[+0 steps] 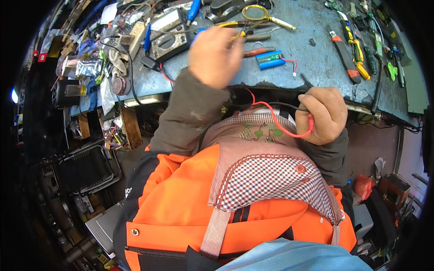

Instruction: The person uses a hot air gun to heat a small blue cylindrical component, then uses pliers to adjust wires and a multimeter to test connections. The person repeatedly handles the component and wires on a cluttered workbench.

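My right hand [323, 115] is closed around a red test lead [289, 133] and a black test lead [289, 106], held just off the near edge of the bench. A dark probe end [306, 81] sticks up past its fingers. My left hand [216, 56] hovers over the bench, smeared by motion, so its grip is unclear. Beyond its fingers lie yellow-handled pliers [242, 34], partly hidden. Right of it is a blue battery pack [270, 59] with a green strip and a red wire ending in a white connector. A multimeter [168, 43] lies to its left.
A magnifying glass [257, 13] lies at the back. On the right are a red-and-black utility knife [344, 54], yellow screwdrivers [358, 52] and cables. Clutter fills the bench's left side, including a power strip [136, 38] and silver packet [89, 67].
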Tool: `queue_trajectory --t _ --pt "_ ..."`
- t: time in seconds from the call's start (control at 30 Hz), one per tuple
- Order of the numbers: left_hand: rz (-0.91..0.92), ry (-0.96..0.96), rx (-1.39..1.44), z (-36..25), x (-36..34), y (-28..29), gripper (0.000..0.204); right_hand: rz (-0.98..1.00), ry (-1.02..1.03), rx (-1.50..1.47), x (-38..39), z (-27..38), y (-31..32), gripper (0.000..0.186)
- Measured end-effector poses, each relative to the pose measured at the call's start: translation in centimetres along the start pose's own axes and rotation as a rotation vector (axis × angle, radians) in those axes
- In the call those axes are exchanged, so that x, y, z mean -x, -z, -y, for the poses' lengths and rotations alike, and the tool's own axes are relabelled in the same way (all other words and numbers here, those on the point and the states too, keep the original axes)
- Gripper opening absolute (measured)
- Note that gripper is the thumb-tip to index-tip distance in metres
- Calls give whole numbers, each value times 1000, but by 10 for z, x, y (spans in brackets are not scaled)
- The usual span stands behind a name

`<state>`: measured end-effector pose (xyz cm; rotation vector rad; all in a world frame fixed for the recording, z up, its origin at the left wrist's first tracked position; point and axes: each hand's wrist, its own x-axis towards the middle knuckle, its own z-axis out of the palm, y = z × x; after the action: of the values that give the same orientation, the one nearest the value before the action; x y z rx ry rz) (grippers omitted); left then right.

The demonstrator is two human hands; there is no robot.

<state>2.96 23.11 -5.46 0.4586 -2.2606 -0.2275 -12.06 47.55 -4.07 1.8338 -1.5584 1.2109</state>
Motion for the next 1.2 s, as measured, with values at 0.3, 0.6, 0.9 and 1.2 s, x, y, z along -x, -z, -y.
queue_trajectory --t 0.3,0.6,0.9,1.2 --pt "699 379 -482 69 -36 9 30 -87 36 -233 -22 -6 -74 46" --pt "788 654 431 116 -47 91 31 29 -60 -147 -11 1 -79 49" --pt "239 529 1566 190 -34 195 51 -6 224 -300 -22 8 -106 32" --pt "-279 1141 835 318 -137 154 35 -35 187 -263 -20 4 -128 30"
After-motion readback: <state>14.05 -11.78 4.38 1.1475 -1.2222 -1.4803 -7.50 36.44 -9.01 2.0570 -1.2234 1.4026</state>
